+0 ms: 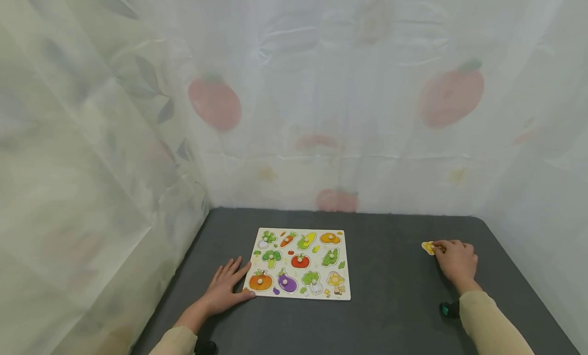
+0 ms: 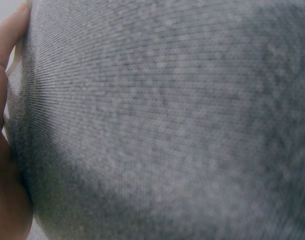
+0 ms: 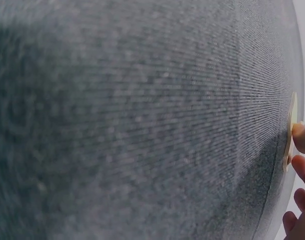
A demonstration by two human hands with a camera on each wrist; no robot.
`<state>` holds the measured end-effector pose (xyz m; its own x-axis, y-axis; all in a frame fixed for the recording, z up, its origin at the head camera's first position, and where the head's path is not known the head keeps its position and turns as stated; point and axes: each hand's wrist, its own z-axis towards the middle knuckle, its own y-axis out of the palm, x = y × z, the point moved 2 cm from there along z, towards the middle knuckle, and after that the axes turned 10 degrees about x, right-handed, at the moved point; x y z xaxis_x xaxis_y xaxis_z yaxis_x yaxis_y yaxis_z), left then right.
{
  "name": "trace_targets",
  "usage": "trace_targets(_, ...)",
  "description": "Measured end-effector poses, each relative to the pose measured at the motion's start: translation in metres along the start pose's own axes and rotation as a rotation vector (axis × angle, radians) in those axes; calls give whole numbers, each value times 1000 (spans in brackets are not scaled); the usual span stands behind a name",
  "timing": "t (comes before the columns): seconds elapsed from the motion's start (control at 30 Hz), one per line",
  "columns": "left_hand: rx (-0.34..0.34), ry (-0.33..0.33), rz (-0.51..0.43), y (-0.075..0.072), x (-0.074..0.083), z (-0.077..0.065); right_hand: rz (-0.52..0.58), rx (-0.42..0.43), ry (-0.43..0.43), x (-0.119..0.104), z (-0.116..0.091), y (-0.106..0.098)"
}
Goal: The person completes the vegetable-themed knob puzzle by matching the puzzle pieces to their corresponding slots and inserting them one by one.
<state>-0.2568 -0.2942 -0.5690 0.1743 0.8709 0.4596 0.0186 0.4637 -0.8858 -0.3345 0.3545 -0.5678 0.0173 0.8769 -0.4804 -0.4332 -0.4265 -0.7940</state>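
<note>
A white wooden peg puzzle board point(image 1: 289, 295) with colourful vegetables lies on the dark table. My left hand point(image 1: 222, 291) rests at its left edge with fingers spread, thumb at the near corner. Far to the right, my right hand point(image 1: 456, 263) pinches a small yellow puzzle piece point(image 1: 427, 247) close over the table. The right wrist view shows this thin piece point(image 3: 294, 107) edge-on at the fingertips. On the board, the tomato point(image 1: 300, 261) and eggplant point(image 1: 287, 282) carry small knobs; a yellow mushroom picture point(image 1: 336, 279) fills the near right corner.
The dark grey table point(image 1: 386, 314) spreads between the hands and ends at a pale fruit-print curtain point(image 1: 340, 115) behind. Another patterned curtain point(image 1: 92, 192) hangs along the left side. A black wrist device point(image 1: 449, 310) sits below the right wrist.
</note>
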Motion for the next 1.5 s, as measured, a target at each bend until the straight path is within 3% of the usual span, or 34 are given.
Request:
trace_targets(0.37,80,52,-68,2,1,-5,27,19,-11,-4,-2,1)
trace_targets(0.67,59,11,-49,2,-1,-4,75,-21,25,-7,-6,6)
trace_targets(1.07,87,54,-78,2,1,-6,150,-28,75,0,-9,11)
trace_targets(1.5,68,34,-40,3,-1,-3,153,-24,66,-3,-10,9)
